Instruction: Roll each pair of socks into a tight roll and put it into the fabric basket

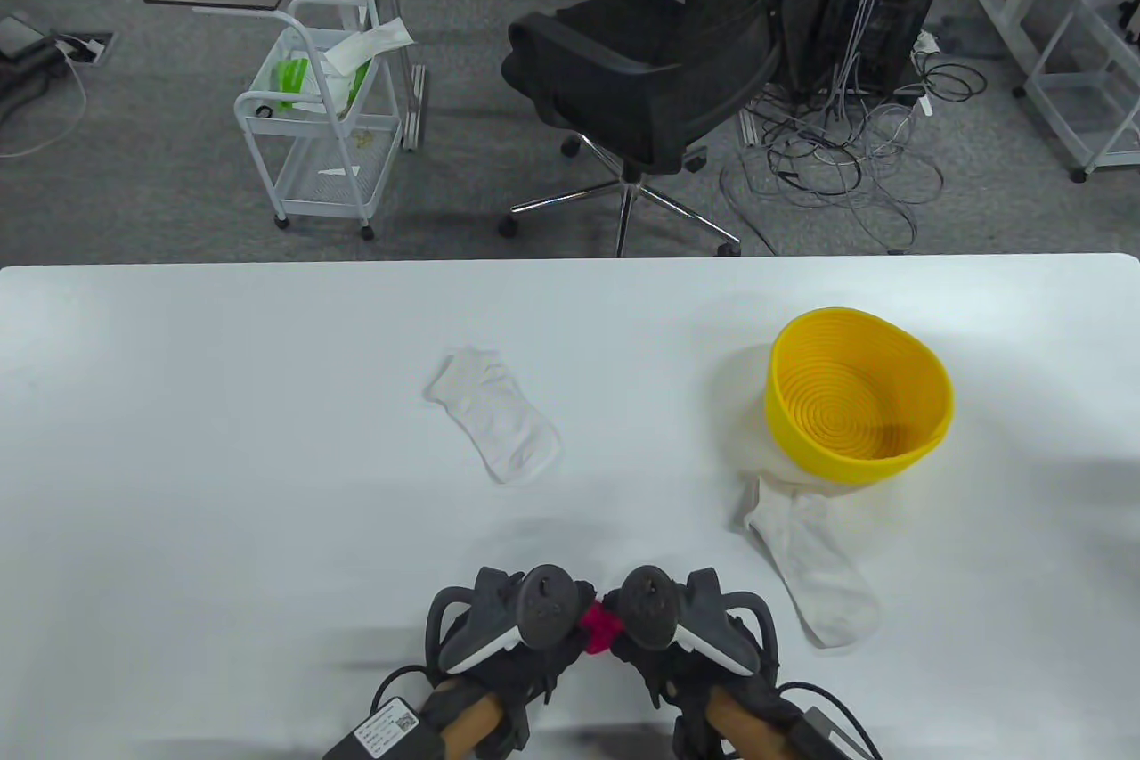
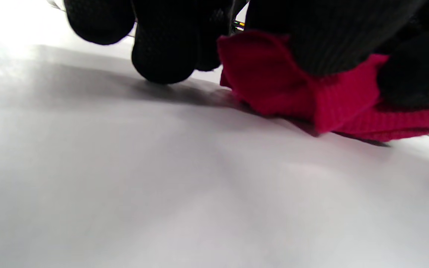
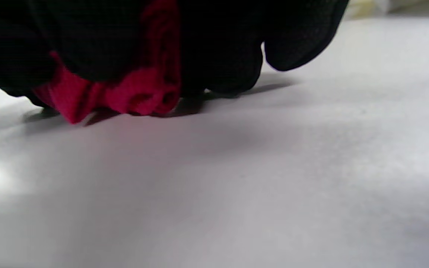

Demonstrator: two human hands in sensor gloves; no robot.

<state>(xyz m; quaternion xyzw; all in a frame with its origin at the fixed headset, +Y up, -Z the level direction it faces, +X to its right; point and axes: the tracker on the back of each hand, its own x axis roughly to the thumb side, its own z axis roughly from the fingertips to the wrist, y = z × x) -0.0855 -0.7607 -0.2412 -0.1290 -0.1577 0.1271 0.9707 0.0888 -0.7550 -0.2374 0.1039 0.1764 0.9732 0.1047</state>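
A red sock bundle (image 1: 598, 626) lies on the white table (image 1: 223, 457) near the front edge, mostly hidden under both hands. My left hand (image 1: 525, 617) and my right hand (image 1: 663, 617) meet over it, fingers curled round the fabric. The left wrist view shows the red sock (image 2: 311, 93) bunched on the table under black gloved fingers (image 2: 162, 56). Seen from the right wrist, the red sock (image 3: 132, 93) shows folded layers beneath gloved fingers (image 3: 222, 56). The yellow fabric basket (image 1: 857, 395) stands at the right, with nothing inside.
One white sock (image 1: 496, 424) lies flat in the table's middle. Another white sock (image 1: 815, 564) lies in front of the basket, its top tucked under the basket's base. Beyond the far table edge stand an office chair (image 1: 659, 74) and a white cart (image 1: 321, 118).
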